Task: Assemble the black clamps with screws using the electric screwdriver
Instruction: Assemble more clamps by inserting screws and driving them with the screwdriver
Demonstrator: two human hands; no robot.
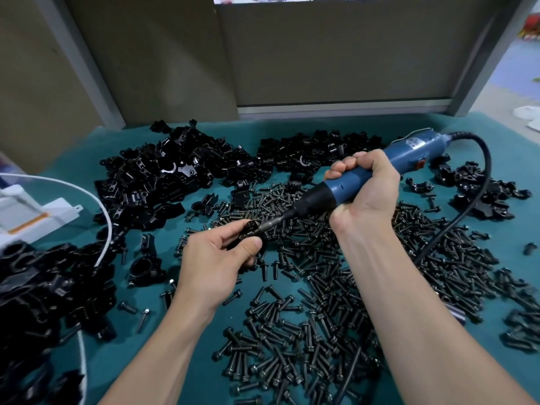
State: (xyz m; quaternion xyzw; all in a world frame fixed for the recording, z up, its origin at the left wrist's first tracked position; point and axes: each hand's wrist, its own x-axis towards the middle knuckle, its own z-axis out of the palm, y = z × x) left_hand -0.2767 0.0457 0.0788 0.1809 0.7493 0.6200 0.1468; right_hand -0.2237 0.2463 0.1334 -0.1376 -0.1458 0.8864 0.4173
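Above the worktop point(248, 124), the left grip point(216, 261) pinches a small black clamp point(248, 229), probably light, stiff and best held by its sides, while the right grip point(368, 188) wraps the electric screwdriver point(409, 153).

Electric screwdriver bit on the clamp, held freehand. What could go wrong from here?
1. The left hand pinches the small black clamp right beside the bit; a slip could hit that hand.
2. The clamp is held off the table by fingers alone, so the torque may twist it loose.
3. The black cord of the electric screwdriver, gripped by the right hand, trails over the loose screws and may drag or snag them.
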